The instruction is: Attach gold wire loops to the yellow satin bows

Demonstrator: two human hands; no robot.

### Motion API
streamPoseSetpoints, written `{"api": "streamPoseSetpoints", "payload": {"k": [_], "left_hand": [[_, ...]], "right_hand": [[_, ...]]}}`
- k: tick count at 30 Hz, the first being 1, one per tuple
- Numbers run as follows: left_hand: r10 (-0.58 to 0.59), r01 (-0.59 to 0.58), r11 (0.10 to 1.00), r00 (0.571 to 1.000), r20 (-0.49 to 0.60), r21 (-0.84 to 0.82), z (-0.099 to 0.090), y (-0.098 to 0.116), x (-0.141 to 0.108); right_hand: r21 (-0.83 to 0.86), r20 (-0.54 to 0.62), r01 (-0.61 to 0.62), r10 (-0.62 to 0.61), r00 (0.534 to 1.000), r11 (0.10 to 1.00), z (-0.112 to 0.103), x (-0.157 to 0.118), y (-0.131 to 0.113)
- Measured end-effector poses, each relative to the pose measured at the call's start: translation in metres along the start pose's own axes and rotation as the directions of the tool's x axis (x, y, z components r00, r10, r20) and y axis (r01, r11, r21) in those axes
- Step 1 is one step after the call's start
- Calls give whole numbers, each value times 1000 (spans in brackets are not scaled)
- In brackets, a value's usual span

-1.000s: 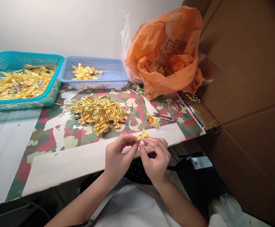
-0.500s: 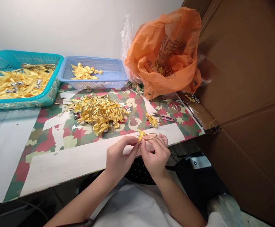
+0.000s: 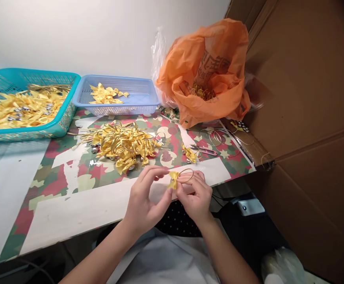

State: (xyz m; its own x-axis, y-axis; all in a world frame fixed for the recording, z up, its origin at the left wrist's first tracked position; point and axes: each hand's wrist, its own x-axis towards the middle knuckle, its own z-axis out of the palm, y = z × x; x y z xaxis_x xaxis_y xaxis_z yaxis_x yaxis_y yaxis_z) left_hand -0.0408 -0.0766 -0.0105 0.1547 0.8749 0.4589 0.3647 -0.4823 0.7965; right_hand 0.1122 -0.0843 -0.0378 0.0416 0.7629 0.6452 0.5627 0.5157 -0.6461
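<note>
Wall (image 3: pixel 86 35) bright — dim under table (image 3: pixel 80 215) — top-right corner black.

I'm looking in on a small handcraft workstation; whether it sits in a home or a workshop, I can't tell. What shows me is the tabletop (image 3: pixel 86 213) with its patched camouflage-print sheet (image 3: pixel 167 157), the heap of yellow ribbon bows (image 3: pixel 124 144) with gold ties, the turquoise mesh basket (image 3: pixel 60 123) and blue mesh basket (image 3: pixel 115 110) holding more yellow pieces, and the orange plastic bag (image 3: pixel 219 92) beside tall brown cardboard (image 3: pixel 310 83).
</note>
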Motion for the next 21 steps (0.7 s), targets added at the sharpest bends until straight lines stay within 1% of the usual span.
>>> {"api": "streamPoseSetpoints", "payload": {"k": [2,4,5,6,7,8,9,10,11,12,13,14,15,16,18,20,21], "left_hand": [[-19,20,1000,998,57,-9,-7,3,5],[-56,67,997,978,199,-46,-11,4,11],[-79,107,991,956,284,-85,-12,4,13],[-101,158,978,929,356,-134,-12,3,15],[-122,214,959,906,406,-189,-11,1,17],[-142,268,931,891,431,-246,-10,-2,17],[-163,316,898,885,436,-306,-8,-5,18],[-181,353,860,886,426,-368,-7,-8,17],[-197,380,820,890,412,-427,-6,-11,17],[-214,402,782,891,401,-477,-6,-13,16],[-232,419,753,891,391,-508,-6,-16,15],[-251,435,734,888,386,-522,-6,-17,14],[-267,450,721,882,389,-526,-7,-19,13],[-282,469,708,874,397,-529,-8,-19,13],[-324,521,657,848,419,-545,-10,-19,11],[-386,577,590,816,430,-564,-12,-18,8],[-419,607,563,794,440,-561,-12,-16,7]], "right_hand": [[136,176,56,-80,981,989,-9,7,4],[248,308,69,-146,940,966,-18,15,6],[282,353,58,-160,922,958,-22,18,6],[307,394,37,-162,905,951,-25,21,6],[325,439,11,-161,884,946,-28,23,6],[329,484,-21,-149,862,944,-30,25,7],[315,507,-55,-119,854,948,-32,27,9],[275,484,-88,-58,873,957,-33,29,13],[203,399,-122,32,916,972,-34,31,18],[103,260,-165,133,956,981,-34,33,25],[-3,87,-215,214,973,977,-34,35,33],[-100,-64,-260,255,965,960,-34,37,40],[-171,-137,-279,258,956,945,-33,39,47],[-213,-142,-269,242,960,939,-32,41,52],[-216,-52,-186,179,982,958,-31,42,57],[-135,23,-116,120,993,984,-29,41,52],[-74,44,-111,115,992,991,-28,39,47]]}}
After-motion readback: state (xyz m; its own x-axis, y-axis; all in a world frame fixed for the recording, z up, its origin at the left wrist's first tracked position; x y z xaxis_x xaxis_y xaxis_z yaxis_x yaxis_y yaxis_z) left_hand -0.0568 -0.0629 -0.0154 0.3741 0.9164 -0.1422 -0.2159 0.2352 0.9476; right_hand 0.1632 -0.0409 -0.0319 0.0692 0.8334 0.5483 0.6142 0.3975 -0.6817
